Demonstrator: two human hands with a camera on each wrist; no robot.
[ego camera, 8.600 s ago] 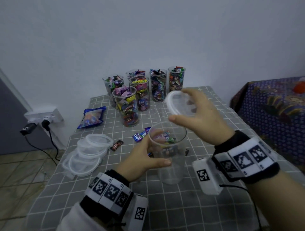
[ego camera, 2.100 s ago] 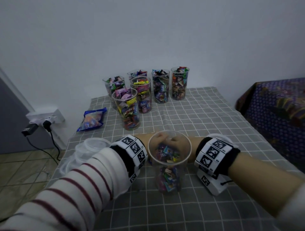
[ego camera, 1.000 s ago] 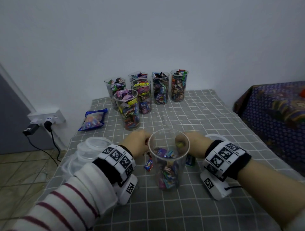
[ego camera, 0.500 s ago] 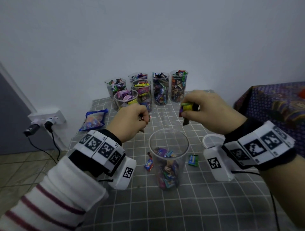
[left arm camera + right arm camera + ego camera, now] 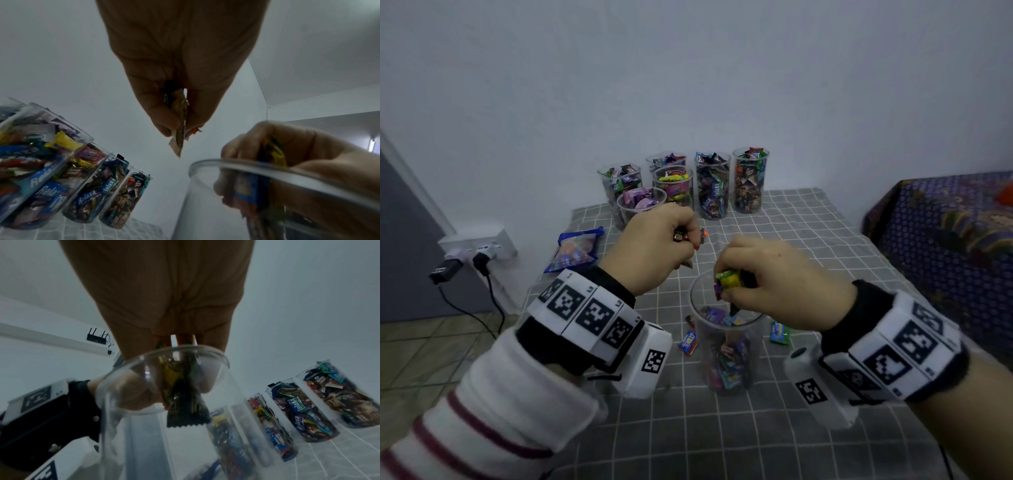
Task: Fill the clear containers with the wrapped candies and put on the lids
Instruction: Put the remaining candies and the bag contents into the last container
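"Relaxa" stands on blue wrappers (image 5: 46, 191) and on a teal wrapper (image 5: 110, 185) in the filled containers (image 5: 86, 194); "mentos" on a pink wrapper (image 5: 90, 155); "COFFEE CANDY" on a brown wrapper (image 5: 74, 171) and a dark one (image 5: 318, 381); the wristbands (image 5: 589, 308) carry square black-and-white code markers

I saw the open container (image 5: 726, 356) standing on the table (image 5: 808, 240) before me, both my hands (image 5: 654, 246) above it, six filled containers (image 5: 712, 186) behind, and loose candies (image 5: 688, 342) beside it.

Filled containers (image 5: 711, 185) crowd the table's (image 5: 808, 240) far edge.
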